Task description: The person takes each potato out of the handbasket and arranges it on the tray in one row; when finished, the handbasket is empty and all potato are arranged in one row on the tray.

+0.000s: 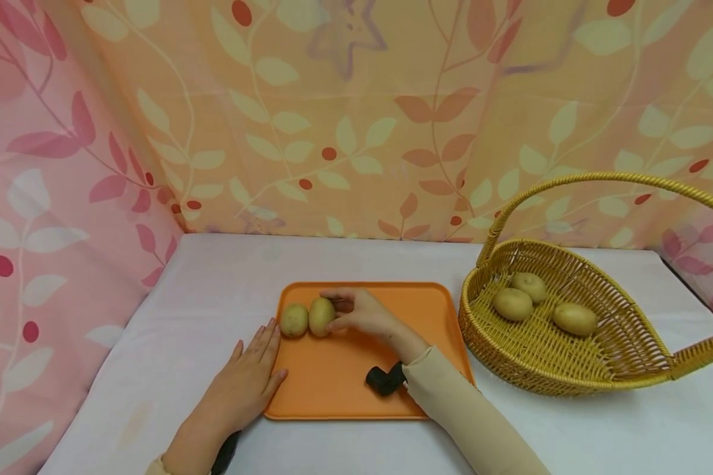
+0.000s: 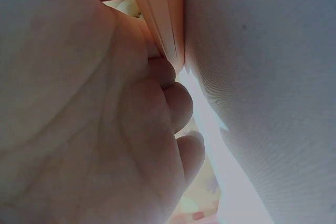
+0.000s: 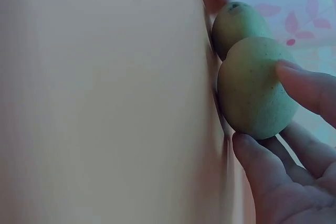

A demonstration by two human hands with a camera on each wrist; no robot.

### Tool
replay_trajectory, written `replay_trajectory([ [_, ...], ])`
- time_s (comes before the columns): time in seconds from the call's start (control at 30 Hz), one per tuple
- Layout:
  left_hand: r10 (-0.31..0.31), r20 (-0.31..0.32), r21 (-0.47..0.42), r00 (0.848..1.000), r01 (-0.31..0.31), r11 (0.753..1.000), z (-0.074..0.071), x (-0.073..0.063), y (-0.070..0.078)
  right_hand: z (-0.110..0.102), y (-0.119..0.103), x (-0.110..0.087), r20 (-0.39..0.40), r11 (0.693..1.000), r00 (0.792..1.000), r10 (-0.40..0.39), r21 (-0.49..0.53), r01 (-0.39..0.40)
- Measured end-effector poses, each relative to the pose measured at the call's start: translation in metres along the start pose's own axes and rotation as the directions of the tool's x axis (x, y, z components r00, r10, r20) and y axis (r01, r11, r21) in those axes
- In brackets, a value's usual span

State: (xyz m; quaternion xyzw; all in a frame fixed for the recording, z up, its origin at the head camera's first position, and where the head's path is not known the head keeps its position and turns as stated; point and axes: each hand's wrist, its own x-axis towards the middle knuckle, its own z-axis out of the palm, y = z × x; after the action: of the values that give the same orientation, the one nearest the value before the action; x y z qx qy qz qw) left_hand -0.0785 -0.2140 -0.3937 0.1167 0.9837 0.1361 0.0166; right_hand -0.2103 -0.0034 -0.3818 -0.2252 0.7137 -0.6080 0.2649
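Note:
My right hand point(image 1: 370, 315) pinches a potato point(image 1: 320, 317) between thumb and fingers, over the left upper part of the orange tray point(image 1: 327, 386). In the right wrist view the thumb lies on one side of this potato point(image 3: 256, 90) and the fingers on the other. Close beside it, nearer the tray's left rim, rests a second potato point(image 1: 294, 320). The left hand point(image 1: 243, 379) lies with straight fingers along the tray's left edge, fingertips near that second potato. Its palm and fingertips show up close in the left wrist view, right at the tray's side point(image 2: 163, 14).
To the right of the tray stands a yellow wicker basket point(image 1: 511, 364) with a tall arched handle point(image 1: 606, 177). Three potatoes point(image 1: 574, 319) lie inside it. A white cloth point(image 1: 172, 330) covers the table, and patterned curtains point(image 1: 356, 132) hang behind and at the sides.

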Motion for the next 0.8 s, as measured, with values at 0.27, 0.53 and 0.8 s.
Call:
replay_trajectory([
  [0.27, -0.003, -0.002, -0.006, 1.000, 0.003, 1.000, -0.0017, -0.0009, 0.0000, -0.0003, 0.0001, 0.0019, 0.004, 1.000, 1.000, 0.007, -0.001, -0.007],
  [0.53, -0.004, 0.002, 0.000, 1.000, 0.004, 1.000, -0.0010, 0.0003, 0.0015, -0.0038, -0.0009, 0.0005, -0.036, 1.000, 0.999, 0.017, 0.014, -0.017],
  [0.8, -0.010, 0.009, 0.004, 1.000, 0.010, 1.000, -0.0015, -0.0002, 0.0022, -0.0092, -0.0005, -0.0018, -0.052, 1.000, 0.999, 0.011, 0.024, -0.010],
])
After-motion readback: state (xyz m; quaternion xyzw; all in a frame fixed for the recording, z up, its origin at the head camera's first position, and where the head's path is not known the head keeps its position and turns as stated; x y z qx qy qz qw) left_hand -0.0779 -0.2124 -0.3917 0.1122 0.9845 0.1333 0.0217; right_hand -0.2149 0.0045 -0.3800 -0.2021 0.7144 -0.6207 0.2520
